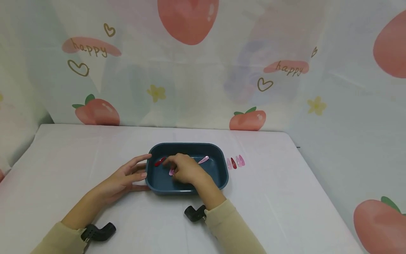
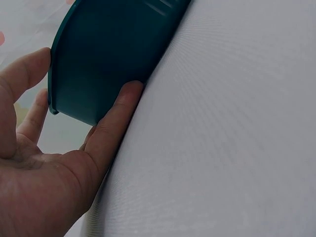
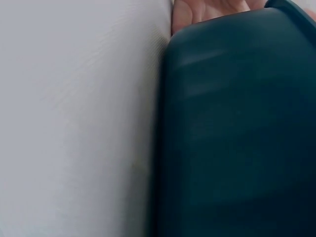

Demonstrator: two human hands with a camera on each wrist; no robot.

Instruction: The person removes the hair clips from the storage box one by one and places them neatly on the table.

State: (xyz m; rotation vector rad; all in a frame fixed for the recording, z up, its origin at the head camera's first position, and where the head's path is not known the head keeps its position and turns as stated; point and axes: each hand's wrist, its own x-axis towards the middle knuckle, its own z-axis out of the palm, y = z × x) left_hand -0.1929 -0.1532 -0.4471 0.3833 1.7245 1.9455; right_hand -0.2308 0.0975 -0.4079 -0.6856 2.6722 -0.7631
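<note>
Dark blue-green tray [image 1: 211, 178] in head view, set upright near the middle of a white surface [image 1: 285, 197]; rectangular, with rounded corners. At its left end, left hand [image 1: 122, 179]: open, digits spread and mostly straight, fingertips against the rim. In left wrist view, one digit also along the outer wall, low down, near the surface.

Over and partly within the tray, right hand [image 1: 186, 170]: back of hand uppermost, fingers bent downward, index fingertip just beside a red hair clip [image 1: 158, 162] in the left part of the tray. Impossible to tell whether touching that clip or gripping anything. Below the same fingers, a partly hidden pink clip [image 1: 171, 172]; to the right of the hand, inside the tray, a second pink clip [image 1: 204, 160], lying slantwise.

Just outside the tray's right end, on the surface, a row of four clips, side by side: from left to right, pale pink clip [image 1: 229, 163], dark red clip [image 1: 233, 163], then two further pink clips [image 1: 240, 161].

In right wrist view, mainly the tray's outer wall, with part of a hand at its far end.

On both forearms, beige sleeves [image 1: 233, 225]; at each wrist, a black device [image 1: 99, 233]. Behind, a pale backdrop [image 1: 203, 77] with printed peaches, hearts, yellow flowers and the word "happy".
</note>
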